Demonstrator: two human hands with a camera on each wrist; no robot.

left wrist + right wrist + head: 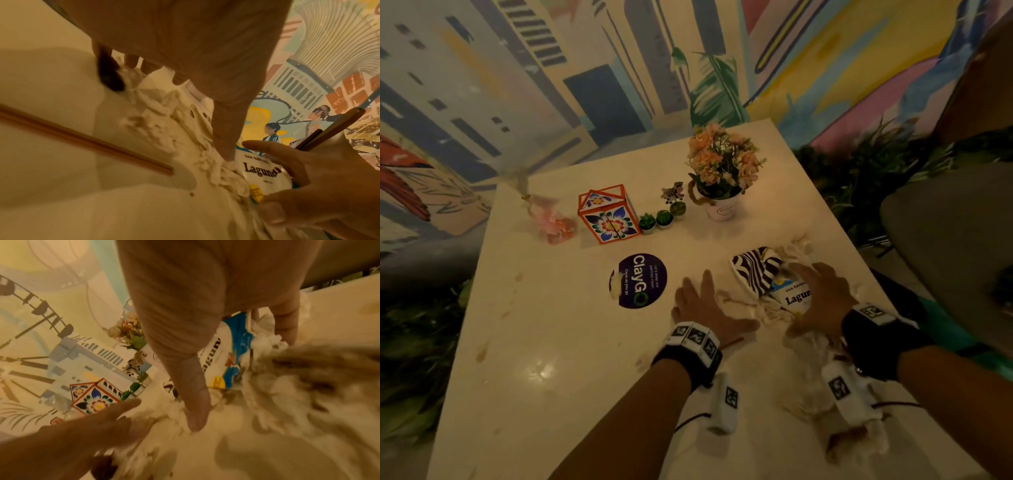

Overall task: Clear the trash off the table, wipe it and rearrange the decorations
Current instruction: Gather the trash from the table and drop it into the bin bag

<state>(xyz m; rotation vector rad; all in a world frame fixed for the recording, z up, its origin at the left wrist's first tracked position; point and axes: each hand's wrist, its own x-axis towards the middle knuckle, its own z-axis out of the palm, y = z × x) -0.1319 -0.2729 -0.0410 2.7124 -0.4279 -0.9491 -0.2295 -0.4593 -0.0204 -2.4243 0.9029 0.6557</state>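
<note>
My left hand (705, 303) lies flat on the white table (558, 342), fingers spread, its thumb (226, 151) touching crumpled tissue (748, 305). A thin wooden stick (86, 141) lies on the table beside this hand. My right hand (815, 298) arches over a white and blue Laguna packet (792, 299), fingers curled past its far side and thumb (194, 405) on the tissue at its near side. A zebra-striped paper piece (756, 270) lies just beyond the packet. More tissue (852, 428) is heaped under my right wrist.
Along the back stand a flower pot (722, 185), a zebra figure (673, 192), small cacti (659, 219), a floral lantern box (609, 216) and a pink wrapped item (553, 221). A round ClayGo sticker (638, 281) sits mid-table. Brown smears (481, 353) mark the left side. A grey chair (945, 240) stands right.
</note>
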